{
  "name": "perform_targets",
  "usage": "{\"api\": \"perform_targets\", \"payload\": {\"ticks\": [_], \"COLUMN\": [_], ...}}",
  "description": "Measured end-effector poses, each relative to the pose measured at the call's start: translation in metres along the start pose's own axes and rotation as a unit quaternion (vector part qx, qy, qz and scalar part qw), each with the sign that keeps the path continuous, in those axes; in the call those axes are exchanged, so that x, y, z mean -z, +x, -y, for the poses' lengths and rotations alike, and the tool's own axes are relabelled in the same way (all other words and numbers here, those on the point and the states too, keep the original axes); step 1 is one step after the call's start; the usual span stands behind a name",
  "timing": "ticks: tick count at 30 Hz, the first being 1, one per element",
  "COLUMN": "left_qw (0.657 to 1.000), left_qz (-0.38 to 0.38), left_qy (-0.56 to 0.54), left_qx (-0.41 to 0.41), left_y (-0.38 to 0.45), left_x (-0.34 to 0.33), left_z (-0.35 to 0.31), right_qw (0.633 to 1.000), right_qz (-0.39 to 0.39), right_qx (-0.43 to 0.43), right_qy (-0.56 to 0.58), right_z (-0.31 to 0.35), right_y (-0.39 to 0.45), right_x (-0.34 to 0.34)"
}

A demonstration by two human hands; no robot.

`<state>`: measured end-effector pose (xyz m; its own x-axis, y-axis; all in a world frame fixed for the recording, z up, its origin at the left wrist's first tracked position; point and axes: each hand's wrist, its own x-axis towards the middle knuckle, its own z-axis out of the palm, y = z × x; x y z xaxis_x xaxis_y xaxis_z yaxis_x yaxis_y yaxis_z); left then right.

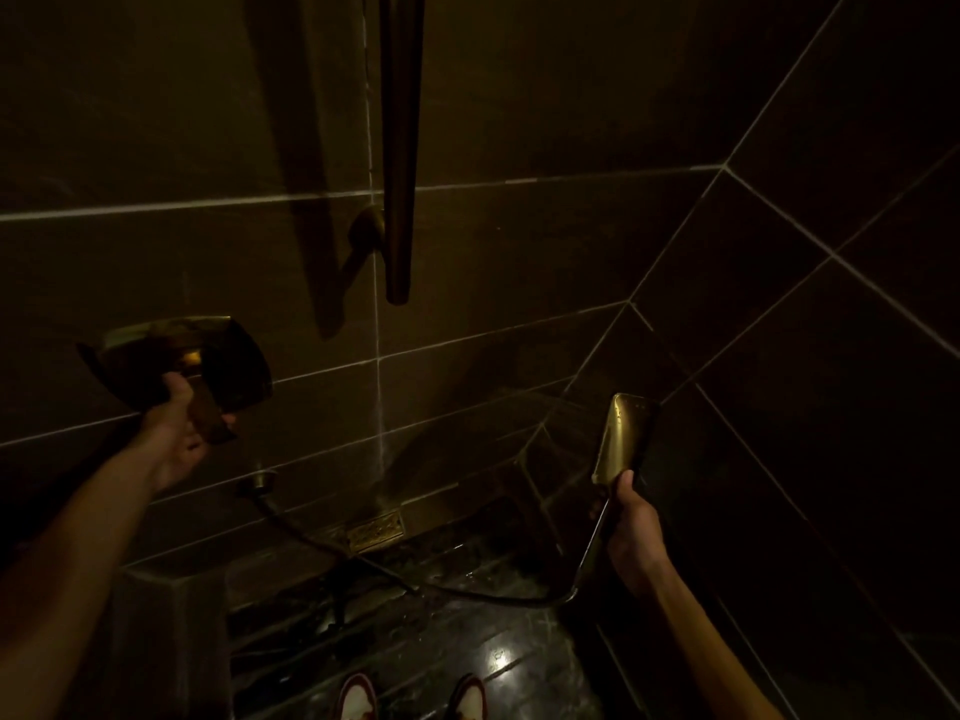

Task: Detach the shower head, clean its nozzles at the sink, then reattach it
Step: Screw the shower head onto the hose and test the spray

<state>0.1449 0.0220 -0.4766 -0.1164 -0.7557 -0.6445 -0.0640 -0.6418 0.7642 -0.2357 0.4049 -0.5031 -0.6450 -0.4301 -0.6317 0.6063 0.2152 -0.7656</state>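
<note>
Nearest the viewer, two shoes (413,696) stand on a wet, dark shower floor (447,646) in a dim, dark-tiled corner. Two bare forearms reach forward from either side.

The right hand (635,532) is wrapped around the handle of a brass handheld shower head (623,439), thumb up along its stem, the flat head pointing upward beside the right wall. It is off any holder — held clear, probably so it can be carried to the sink. Its hose (415,584) droops from under the hand, lies across the floor and rises to a round wall outlet (262,480), so the head looks tethered for now.

The left hand (179,433) reaches to the wall and grips the lower lever of a brass mixer valve (208,363), fingers curled around it — likely checking or turning the water.

A vertical brass bar (400,148) hangs on the back wall above. A brass floor drain (376,530) sits at the wall's foot, near the hose.
</note>
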Motion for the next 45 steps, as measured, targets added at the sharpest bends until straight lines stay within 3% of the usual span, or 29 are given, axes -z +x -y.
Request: {"api": "perform_targets", "payload": {"ticks": [26, 45], "left_qw": [1.0, 0.999], "left_qz": [-0.004, 0.0], "left_qy": [0.015, 0.027], "left_qx": [-0.009, -0.033], "left_y": [-0.003, -0.008], "left_x": [-0.001, -0.004], "left_z": [-0.001, -0.002], "right_qw": [0.999, 0.995], "right_qz": [-0.02, 0.029], "right_qx": [0.011, 0.059], "right_qy": [-0.038, -0.072], "right_z": [0.005, -0.006], "right_y": [-0.008, -0.016], "right_x": [-0.001, -0.03]}}
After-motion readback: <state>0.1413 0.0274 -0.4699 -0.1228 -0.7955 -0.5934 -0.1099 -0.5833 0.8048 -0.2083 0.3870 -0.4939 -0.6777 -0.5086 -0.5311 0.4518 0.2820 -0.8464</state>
